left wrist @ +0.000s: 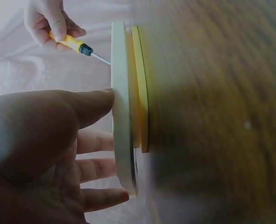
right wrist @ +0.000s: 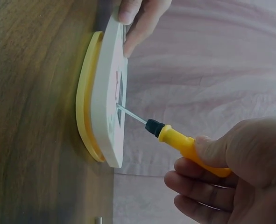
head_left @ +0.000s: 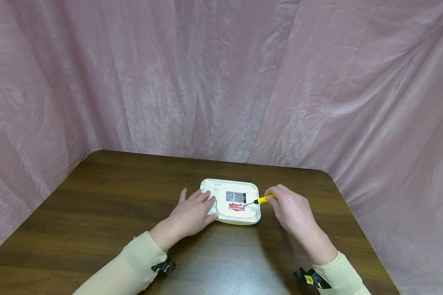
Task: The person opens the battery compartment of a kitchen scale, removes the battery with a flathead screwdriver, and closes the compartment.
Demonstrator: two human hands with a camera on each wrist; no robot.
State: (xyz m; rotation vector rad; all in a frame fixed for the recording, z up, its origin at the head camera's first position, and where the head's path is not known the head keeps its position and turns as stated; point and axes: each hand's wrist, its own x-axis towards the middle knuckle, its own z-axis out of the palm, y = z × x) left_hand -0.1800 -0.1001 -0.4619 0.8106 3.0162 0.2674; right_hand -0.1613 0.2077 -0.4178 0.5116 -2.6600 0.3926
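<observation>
A white, rounded plastic device [head_left: 221, 220] lies on the table with its label side up and a yellow layer [left wrist: 141, 88] beneath it. Two red batteries [head_left: 237, 207] sit side by side in its battery bay, just below a grey label [head_left: 235, 196]. My left hand [head_left: 193, 213] rests on the device's left part, fingers spread and fairly straight, thumb at the near edge. My right hand [head_left: 291, 207] holds a screwdriver [right wrist: 175, 140] by its yellow handle, between thumb and fingers. The screwdriver's thin metal shaft slants down to the right end of the batteries; whether it touches them I cannot tell.
The dark wooden table [head_left: 96, 205] extends around the device on every side. Pink cloth [head_left: 206, 82] hangs behind the table and along its sides. Dark wrist cameras [head_left: 164, 267] are strapped over both light sleeves [head_left: 136, 260].
</observation>
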